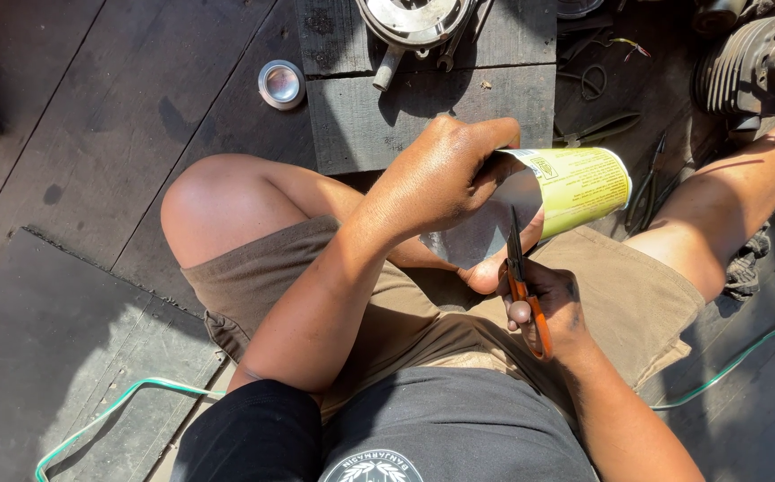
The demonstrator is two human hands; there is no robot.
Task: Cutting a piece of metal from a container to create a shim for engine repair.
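Dark wooden floorboards (93,134) lie under left hand (437,174) gripping a yellow can (575,183), right hand (553,308) clasping orange scissors (526,290).

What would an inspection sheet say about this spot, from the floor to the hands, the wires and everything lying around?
Surface: dark wooden floor planks, worn and stained, partly in sun.
Job's things: a curled sheet of thin metal, yellow-green printed outside and bare grey inside; orange-handled scissors, blades at its edge.
Clutter: small round tin lid on the floor; pliers beside the wooden block; a rag.
Fingers: left hand grips the sheet; right hand holds the scissors.
Cables: green wire at the lower left, another green wire at the right.
Surroundings: round chrome part on the block; finned engine cylinder at the top right.
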